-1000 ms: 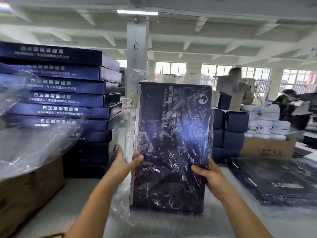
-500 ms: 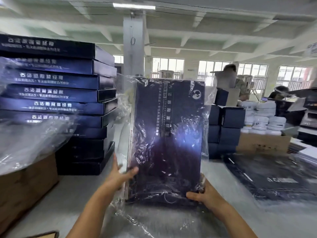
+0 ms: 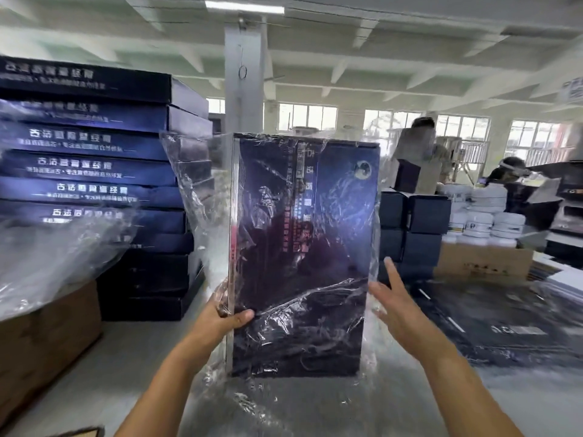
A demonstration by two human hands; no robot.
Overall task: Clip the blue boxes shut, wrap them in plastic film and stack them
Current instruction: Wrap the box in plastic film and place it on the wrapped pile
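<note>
The box (image 3: 303, 257) is in film (image 3: 195, 197), not yet stacked; left hand (image 3: 225, 320) grips its edge, right hand (image 3: 394, 307) is spread beside it; stack (image 3: 94, 184) waits.

Dark blue box (image 3: 303, 247) (white lettering) under clear, glossy film (image 3: 202, 197).

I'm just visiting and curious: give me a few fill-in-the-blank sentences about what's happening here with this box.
The blue box stands upright, covered in clear plastic ____.
The left hand grips its edge; the right hand is ____, fingers straight.
The stack of boxes stands on the person's ____ side.
Missing words: film; open; left.
</note>
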